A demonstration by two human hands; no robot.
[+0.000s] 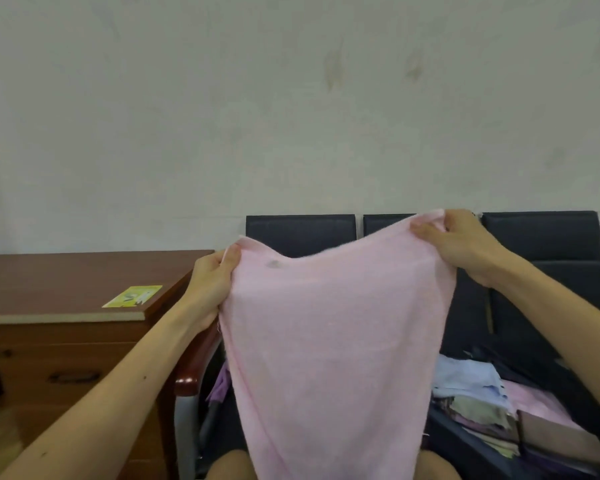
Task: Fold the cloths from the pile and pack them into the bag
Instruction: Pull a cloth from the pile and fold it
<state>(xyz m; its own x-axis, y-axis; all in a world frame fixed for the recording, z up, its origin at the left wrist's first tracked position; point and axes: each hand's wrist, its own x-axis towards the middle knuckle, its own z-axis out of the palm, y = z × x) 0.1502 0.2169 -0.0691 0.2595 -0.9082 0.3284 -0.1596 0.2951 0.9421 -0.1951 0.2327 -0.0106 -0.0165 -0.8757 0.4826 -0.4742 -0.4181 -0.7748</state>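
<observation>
A pale pink cloth (333, 344) hangs spread out in front of me, held up by its two top corners. My left hand (210, 285) pinches the left corner and my right hand (461, 244) pinches the right corner, a little higher. The cloth has a small grey stain near its upper left. It hides the middle of the seat behind it. To the lower right, a pile of cloths (471, 393) in light blue, pink, beige and purple lies on the dark seat. I cannot tell where the bag is.
A row of dark chairs (300, 233) stands against the pale wall. A brown wooden desk (66, 289) with drawers is at the left, with a yellow card (132, 296) on its top. A purple cloth (219, 389) peeks out left of the pink one.
</observation>
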